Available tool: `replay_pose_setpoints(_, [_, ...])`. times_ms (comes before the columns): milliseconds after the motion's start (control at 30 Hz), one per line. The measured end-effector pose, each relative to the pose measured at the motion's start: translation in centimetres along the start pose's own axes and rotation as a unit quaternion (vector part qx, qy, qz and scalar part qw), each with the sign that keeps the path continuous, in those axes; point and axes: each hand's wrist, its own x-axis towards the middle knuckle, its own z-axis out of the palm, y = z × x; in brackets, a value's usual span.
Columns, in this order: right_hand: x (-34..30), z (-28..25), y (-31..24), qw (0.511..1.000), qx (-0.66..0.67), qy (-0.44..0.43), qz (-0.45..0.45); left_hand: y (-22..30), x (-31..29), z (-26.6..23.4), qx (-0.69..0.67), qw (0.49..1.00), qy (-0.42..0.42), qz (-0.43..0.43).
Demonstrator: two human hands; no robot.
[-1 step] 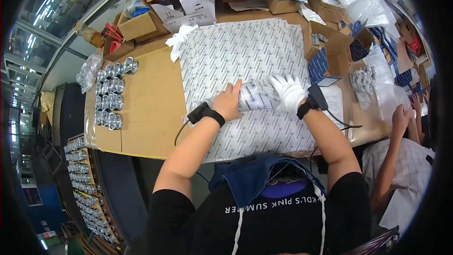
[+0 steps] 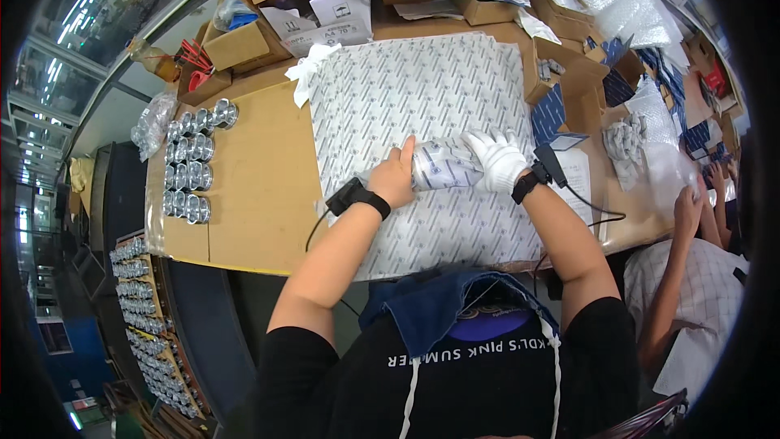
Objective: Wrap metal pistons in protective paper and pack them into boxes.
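Note:
A paper-wrapped roll (image 2: 445,165), white with blue print, lies crosswise on a stack of printed wrapping sheets (image 2: 414,85). My bare left hand (image 2: 393,177) is closed around its left end, the index finger pointing away from me. At the right end, my right hand (image 2: 497,162) in a white glove presses in on the paper, fingers over the top and slightly apart. Whatever is inside the roll is hidden by the paper. Both wrists carry black straps with small cabled devices.
Shiny metal cylindrical parts (image 2: 188,176) stand in rows on the cardboard at left. Open cardboard boxes (image 2: 581,85) are at right, beside a grey-white glove (image 2: 626,146). Papers and boxes line the back. A co-worker's hand (image 2: 689,203) holds clear plastic at far right.
My left hand and forearm have shifted very slightly to the right against the roll. The co-worker's plastic has moved a little.

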Motion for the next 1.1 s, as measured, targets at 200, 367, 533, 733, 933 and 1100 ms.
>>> replay_pose_setpoints(200, [3.4, 1.9, 0.0, 0.994, 0.034, -0.070, 0.081, -0.8, 1.3, 3.4, -0.181, 0.976, 0.109, -0.048])
replay_pose_setpoints(367, [2.7, -1.4, 0.4, 0.891, 0.400, -0.208, 0.049, -0.1, -1.2, 3.3, -0.224, 0.963, 0.142, -0.039])
replay_pose_setpoints(533, [0.0, -1.3, 0.3, 0.588, 0.785, -0.192, -0.034, 2.2, -3.5, 2.4, -0.208, 0.945, 0.251, 0.012])
replay_pose_setpoints(733, [-2.7, -4.0, -4.6, 0.329, 0.940, -0.041, 0.076, 4.2, -4.1, 1.3, -0.084, 0.892, 0.424, 0.133])
replay_pose_setpoints(933, [-4.7, -4.7, -4.9, 0.393, 0.915, -0.054, 0.071, 5.2, -4.3, -0.3, -0.044, 0.881, 0.432, 0.187])
replay_pose_setpoints(1100, [-6.0, -7.1, -6.3, 0.401, 0.902, -0.057, 0.149, 7.4, -5.4, -1.3, 0.015, 0.903, 0.395, 0.171])
